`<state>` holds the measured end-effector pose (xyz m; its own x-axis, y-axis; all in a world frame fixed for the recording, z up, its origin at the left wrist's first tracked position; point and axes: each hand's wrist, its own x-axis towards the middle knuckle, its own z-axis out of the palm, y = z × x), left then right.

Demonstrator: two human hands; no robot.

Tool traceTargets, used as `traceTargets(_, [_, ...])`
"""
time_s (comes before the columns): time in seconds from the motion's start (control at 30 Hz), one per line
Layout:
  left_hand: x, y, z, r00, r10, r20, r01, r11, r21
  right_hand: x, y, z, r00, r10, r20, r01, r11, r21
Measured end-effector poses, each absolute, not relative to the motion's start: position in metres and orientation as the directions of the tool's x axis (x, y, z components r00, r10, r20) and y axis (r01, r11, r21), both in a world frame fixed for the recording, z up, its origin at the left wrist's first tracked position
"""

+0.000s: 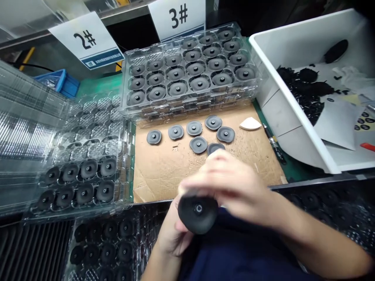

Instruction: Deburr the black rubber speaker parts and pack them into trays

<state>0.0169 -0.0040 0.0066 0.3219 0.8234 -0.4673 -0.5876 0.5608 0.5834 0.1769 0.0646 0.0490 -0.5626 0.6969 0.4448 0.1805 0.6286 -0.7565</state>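
A round black rubber disc [197,214] with a small ringed hub at its centre is held up close in front of my body. My left hand [171,230] grips it from below and the left, fingers partly hidden behind it. Curled over its upper edge, my right hand [234,181] presses fingers together at the rim, somewhat blurred; anything small inside them is hidden. Just beyond my right hand, a similar disc [215,148] lies partly covered. Several more grey-black discs [198,144] rest hub up on the cardboard sheet [158,171].
Stacked clear trays [190,97] of discs stand at the back; a partly filled tray [88,148] is on the left. A white bin [299,113] with black scraps stands right. A pen-like tool [275,146] and a white wedge-shaped piece [250,123] lie nearby.
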Motion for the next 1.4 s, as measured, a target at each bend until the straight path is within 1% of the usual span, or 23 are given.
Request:
traceTargets(0.07, [0.013, -0.006, 0.010, 0.337, 0.818, -0.466, -0.667, 0.557, 0.496, 0.180, 0.071, 0.029, -0.477, 0.844, 0.246, 0.259, 0.403, -0.878])
traceTargets(0.13, [0.010, -0.008, 0.013, 0.350, 0.805, -0.479, -0.729, 0.555, 0.399, 0.179, 0.072, 0.001, -0.423, 0.905, 0.038, 0.355, 0.204, -0.912])
traceTargets(0.2, [0.005, -0.009, 0.012, 0.341, 0.803, -0.490, -0.765, 0.539, 0.352, 0.174, 0.065, -0.029, -0.425, 0.900, -0.096, 0.466, 0.127, -0.876])
traceTargets(0.27, [0.000, -0.011, 0.007, 0.321, 0.813, -0.486, -0.795, 0.510, 0.328, 0.166, 0.053, -0.053, -0.420, 0.897, -0.137, 0.567, 0.142, -0.811])
traceTargets(0.37, [-0.009, -0.014, -0.003, 0.293, 0.833, -0.469, -0.832, 0.464, 0.305, 0.157, 0.029, -0.069, -0.403, 0.903, -0.148, 0.642, 0.164, -0.749])
traceTargets(0.5, [-0.017, -0.016, -0.010, 0.283, 0.845, -0.453, -0.851, 0.440, 0.288, 0.157, 0.015, -0.073, -0.360, 0.921, -0.152, 0.722, 0.171, -0.670])
traceTargets(0.6, [-0.019, -0.015, -0.011, 0.261, 0.854, -0.451, -0.863, 0.416, 0.287, 0.158, 0.027, -0.065, -0.354, 0.928, -0.120, 0.726, 0.191, -0.661])
traceTargets(0.67, [-0.018, -0.014, -0.010, 0.233, 0.854, -0.466, -0.863, 0.402, 0.305, 0.153, 0.039, -0.047, -0.340, 0.937, -0.081, 0.707, 0.198, -0.679])
traceTargets(0.73, [-0.016, -0.013, -0.010, 0.185, 0.849, -0.495, -0.854, 0.388, 0.347, 0.143, 0.046, -0.019, -0.325, 0.946, 0.017, 0.651, 0.237, -0.722])
traceTargets(0.77, [-0.016, -0.013, -0.010, 0.157, 0.845, -0.512, -0.843, 0.385, 0.377, 0.136, 0.046, -0.003, -0.330, 0.937, 0.114, 0.582, 0.297, -0.757])
traceTargets(0.83, [-0.015, -0.013, -0.010, 0.120, 0.834, -0.538, -0.810, 0.396, 0.433, 0.123, 0.042, 0.026, -0.431, 0.853, 0.293, 0.430, 0.480, -0.765])
traceTargets(0.87, [-0.015, -0.013, -0.010, 0.109, 0.833, -0.542, -0.795, 0.400, 0.456, 0.118, 0.039, 0.037, -0.499, 0.806, 0.318, 0.365, 0.529, -0.766])
traceTargets(0.9, [-0.015, -0.013, -0.011, 0.096, 0.837, -0.539, -0.786, 0.396, 0.475, 0.115, 0.037, 0.044, -0.579, 0.763, 0.289, 0.324, 0.540, -0.777])
traceTargets(0.93, [-0.014, -0.013, -0.011, 0.079, 0.841, -0.534, -0.781, 0.385, 0.491, 0.113, 0.036, 0.049, -0.649, 0.728, 0.223, 0.309, 0.519, -0.797])
traceTargets(1.0, [-0.010, -0.013, -0.011, 0.049, 0.838, -0.543, -0.770, 0.378, 0.514, 0.113, 0.038, 0.050, -0.705, 0.702, 0.107, 0.337, 0.463, -0.820])
traceTargets(1.03, [-0.008, -0.012, -0.010, 0.044, 0.831, -0.555, -0.761, 0.388, 0.520, 0.114, 0.040, 0.049, -0.682, 0.722, 0.117, 0.358, 0.469, -0.807])
traceTargets(1.1, [-0.002, -0.010, -0.006, 0.067, 0.819, -0.570, -0.741, 0.424, 0.522, 0.118, 0.044, 0.046, -0.591, 0.765, 0.256, 0.373, 0.541, -0.754])
traceTargets(1.13, [0.000, -0.009, -0.004, 0.080, 0.816, -0.572, -0.733, 0.437, 0.522, 0.122, 0.045, 0.045, -0.569, 0.757, 0.322, 0.348, 0.576, -0.740])
traceTargets(1.17, [0.002, -0.008, -0.001, 0.088, 0.823, -0.561, -0.733, 0.435, 0.523, 0.127, 0.044, 0.045, -0.580, 0.734, 0.353, 0.302, 0.597, -0.743])
traceTargets(1.2, [0.003, -0.008, 0.001, 0.102, 0.836, -0.540, -0.737, 0.428, 0.523, 0.134, 0.043, 0.045, -0.618, 0.703, 0.351, 0.248, 0.598, -0.762])
traceTargets(1.27, [0.004, -0.006, 0.004, 0.154, 0.859, -0.489, -0.751, 0.424, 0.507, 0.151, 0.039, 0.048, -0.689, 0.674, 0.268, 0.208, 0.538, -0.817])
traceTargets(1.33, [0.007, -0.005, 0.004, 0.202, 0.866, -0.457, -0.759, 0.433, 0.487, 0.165, 0.035, 0.052, -0.655, 0.736, 0.171, 0.322, 0.476, -0.818])
traceTargets(1.4, [0.013, -0.003, 0.005, 0.198, 0.847, -0.493, -0.742, 0.458, 0.489, 0.172, 0.035, 0.054, -0.545, 0.822, 0.165, 0.482, 0.468, -0.740])
